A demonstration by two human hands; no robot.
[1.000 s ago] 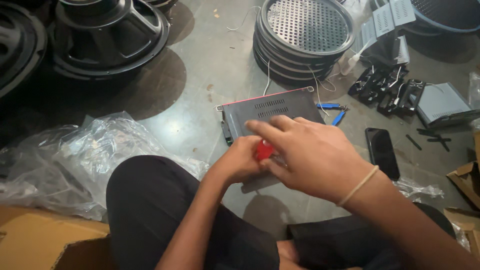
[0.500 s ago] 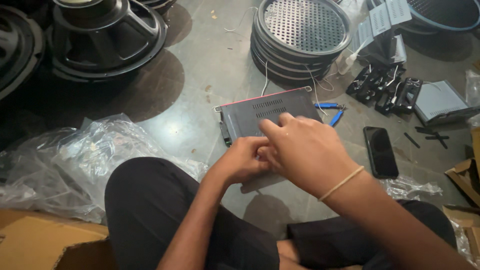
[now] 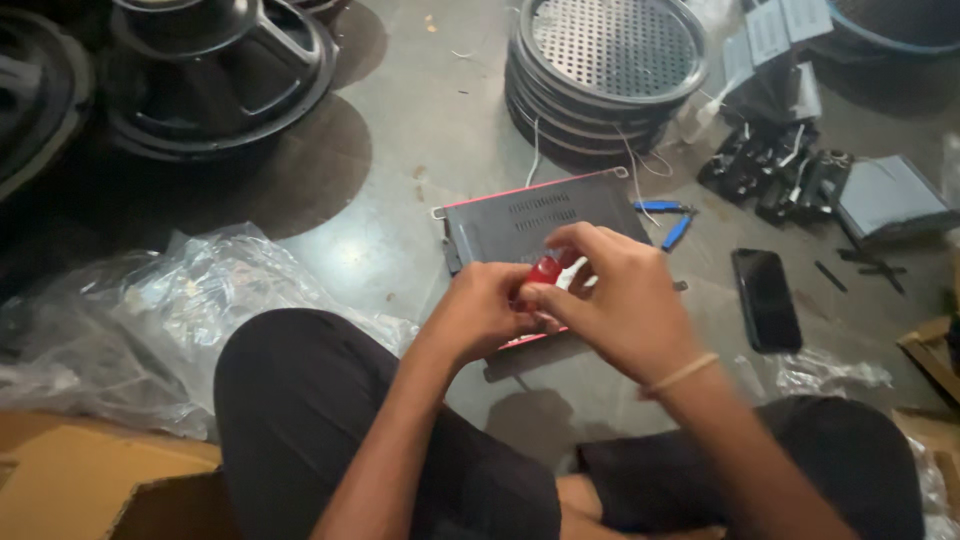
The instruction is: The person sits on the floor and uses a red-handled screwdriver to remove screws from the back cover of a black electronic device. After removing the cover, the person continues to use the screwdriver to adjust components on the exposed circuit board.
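Note:
A flat dark grey metal box with vent slots and a red edge lies on the floor in front of me. Both hands meet over its near end. My right hand has its fingers curled around a red handle, probably of a screwdriver; its tip is hidden. My left hand presses against the same spot from the left, touching the handle and the box. A pale band sits on my right wrist.
Large black speakers stand at the back left, a stack of round perforated grilles at the back. Blue-handled pliers, a black phone and black parts lie right. Crumpled clear plastic and cardboard are left.
My right hand's fingers have shifted around the red handle, which shows again after being covered half a second ago. Both hands stay over the box's near end.

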